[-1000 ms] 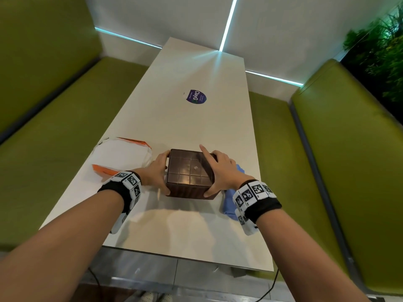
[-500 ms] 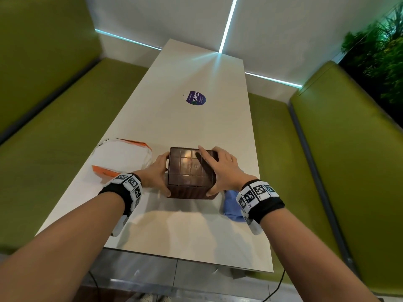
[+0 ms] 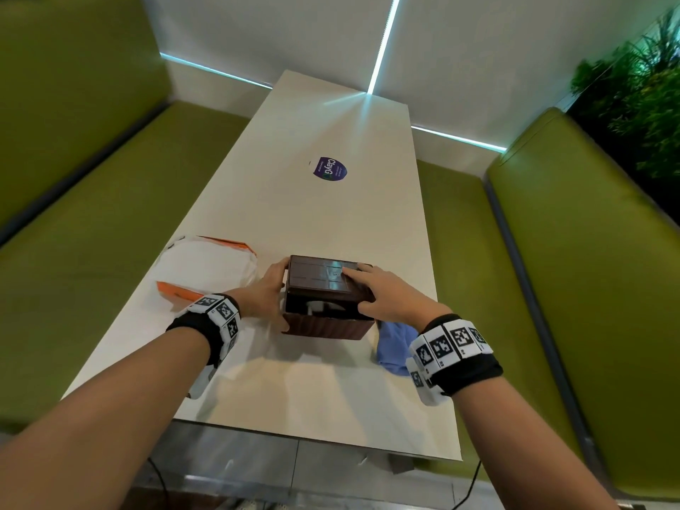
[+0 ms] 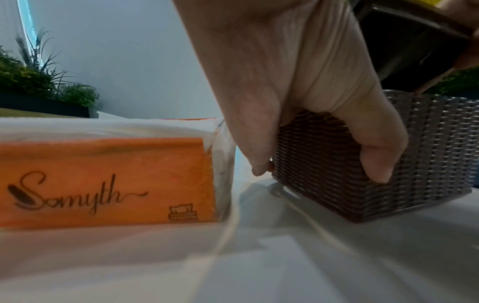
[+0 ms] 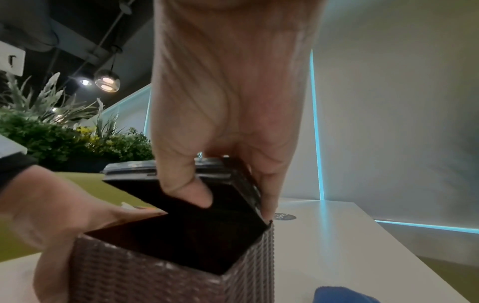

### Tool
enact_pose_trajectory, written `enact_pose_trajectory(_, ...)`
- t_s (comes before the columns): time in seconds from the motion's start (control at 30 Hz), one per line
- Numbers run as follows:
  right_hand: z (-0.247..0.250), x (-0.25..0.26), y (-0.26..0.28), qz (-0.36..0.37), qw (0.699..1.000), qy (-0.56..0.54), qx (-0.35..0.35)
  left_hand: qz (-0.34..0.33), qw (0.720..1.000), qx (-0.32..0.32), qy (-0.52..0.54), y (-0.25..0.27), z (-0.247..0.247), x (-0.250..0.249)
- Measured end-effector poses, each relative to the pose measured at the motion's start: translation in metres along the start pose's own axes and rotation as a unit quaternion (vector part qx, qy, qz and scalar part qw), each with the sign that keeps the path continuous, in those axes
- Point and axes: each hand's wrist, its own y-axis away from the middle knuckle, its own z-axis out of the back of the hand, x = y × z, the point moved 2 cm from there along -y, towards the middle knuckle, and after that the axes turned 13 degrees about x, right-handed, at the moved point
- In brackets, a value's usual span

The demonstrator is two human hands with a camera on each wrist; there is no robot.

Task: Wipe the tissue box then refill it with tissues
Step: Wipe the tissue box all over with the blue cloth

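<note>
The brown woven tissue box (image 3: 325,325) stands on the white surface (image 3: 294,215) near the front edge. The left hand (image 3: 265,293) has its grip wrapped around the box's left corner, thumb and fingers on the weave. The right hand (image 3: 382,293) holds the lid (image 3: 321,278) clamped between thumb and fingers, tilted up with its near edge raised off the box. A tissue pack (image 3: 206,268) lies just left, and a blue cloth (image 3: 395,344) just right.
</note>
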Motion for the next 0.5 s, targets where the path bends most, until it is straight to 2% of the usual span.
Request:
enact_pose_trajectory(0.07,0.0,0.003,0.006,0.005,0.999,-0.011,-0.033,0.001,1.0,-0.008,-0.014,0.002,-0.001,0.001)
enact_pose_trajectory(0.13,0.0,0.002,0.011,0.028,0.994,-0.041,-0.102,0.005,0.999,-0.012,-0.038,0.004,-0.002,0.001)
enact_pose_trajectory(0.23,-0.002,-0.003,0.016,0.045,0.97,-0.11,-0.211,0.01,0.998,-0.021,-0.053,0.009,-0.005,0.003)
enact_pose_trajectory(0.33,0.0,-0.003,0.025,0.052,0.946,-0.144,-0.287,0.009,0.998,-0.047,-0.048,0.016,-0.014,0.005)
enact_pose_trajectory(0.4,0.001,0.001,0.036,0.063,0.934,-0.159,-0.314,0.017,0.997,-0.065,-0.033,0.022,-0.024,0.01)
enact_pose_trajectory(0.5,-0.004,0.013,0.056,0.082,0.926,-0.204,-0.308,-0.017,0.996,-0.062,0.062,0.04,-0.04,0.025)
